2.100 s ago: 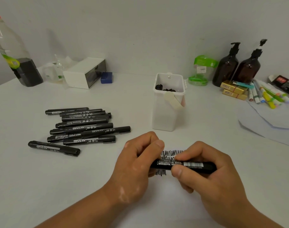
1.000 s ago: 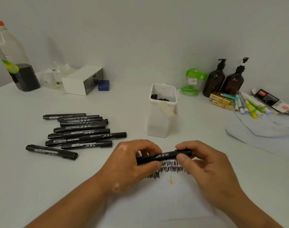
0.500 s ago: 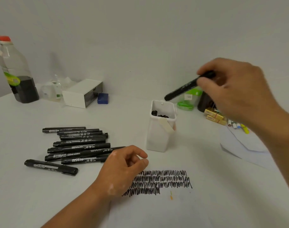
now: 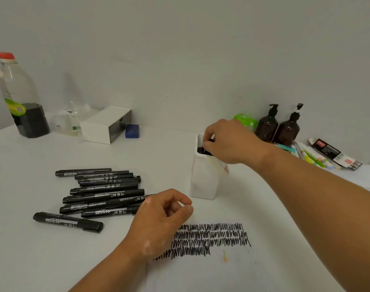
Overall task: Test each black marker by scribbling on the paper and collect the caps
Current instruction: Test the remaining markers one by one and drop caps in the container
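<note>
My right hand point(image 4: 232, 142) reaches over the mouth of the white container point(image 4: 203, 182) and pinches a black marker point(image 4: 207, 153) whose end is down inside it; most of that marker is hidden by my fingers. Dark caps show just inside the rim. My left hand point(image 4: 160, 216) rests on the white paper point(image 4: 201, 275) with fingers loosely curled and nothing visible in them. Rows of black scribbles point(image 4: 211, 237) cover the paper beside it. Several black markers point(image 4: 104, 192) lie in a pile to the left, and one more marker point(image 4: 68, 221) lies apart in front.
A bottle with dark liquid point(image 4: 21, 102) and a white box point(image 4: 106, 125) with a blue block point(image 4: 132, 131) stand at the back left. Two brown pump bottles point(image 4: 278, 127), a green-lidded jar point(image 4: 246, 121) and coloured pens point(image 4: 314, 159) sit at the back right.
My right hand carried the marker from above the paper up and down into the white container. My left hand let go of it and stayed on the paper.
</note>
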`<state>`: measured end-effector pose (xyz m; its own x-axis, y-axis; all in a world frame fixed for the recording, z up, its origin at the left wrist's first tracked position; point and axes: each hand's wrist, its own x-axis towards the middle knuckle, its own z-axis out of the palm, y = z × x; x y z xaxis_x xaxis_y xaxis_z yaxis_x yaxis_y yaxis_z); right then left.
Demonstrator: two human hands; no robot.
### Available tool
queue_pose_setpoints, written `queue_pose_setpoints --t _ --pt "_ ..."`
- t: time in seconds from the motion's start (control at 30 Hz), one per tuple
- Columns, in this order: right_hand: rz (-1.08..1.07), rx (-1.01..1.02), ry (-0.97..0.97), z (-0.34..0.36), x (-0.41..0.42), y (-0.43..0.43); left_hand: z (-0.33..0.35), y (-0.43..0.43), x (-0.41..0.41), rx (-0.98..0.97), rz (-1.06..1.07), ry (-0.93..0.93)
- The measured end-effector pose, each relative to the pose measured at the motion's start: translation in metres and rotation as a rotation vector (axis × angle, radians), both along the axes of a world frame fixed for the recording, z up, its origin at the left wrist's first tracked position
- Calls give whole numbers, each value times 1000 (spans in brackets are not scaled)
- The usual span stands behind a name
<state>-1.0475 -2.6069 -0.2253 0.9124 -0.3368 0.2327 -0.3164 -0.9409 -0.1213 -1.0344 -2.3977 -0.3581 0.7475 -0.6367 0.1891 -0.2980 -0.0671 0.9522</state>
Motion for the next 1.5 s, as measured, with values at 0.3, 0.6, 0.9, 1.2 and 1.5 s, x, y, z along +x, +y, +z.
queue_pose_setpoints --t 0.3,0.6,0.9,1.2,1.5 --pt "-30 -7 114 -2 5 4 2 1 0 -21 5 19" --pt "34 127 -408 6 -61 6 2 2 3 -8 18 18" --pt "42 449 -225 -115 -137 16 1 1 1 54 45 -68" --pt "79 510 -269 -128 -152 7 11 21 -9 225 28 -407" --pt "142 597 -253 -125 -152 16 6 133 26 736 366 -809"
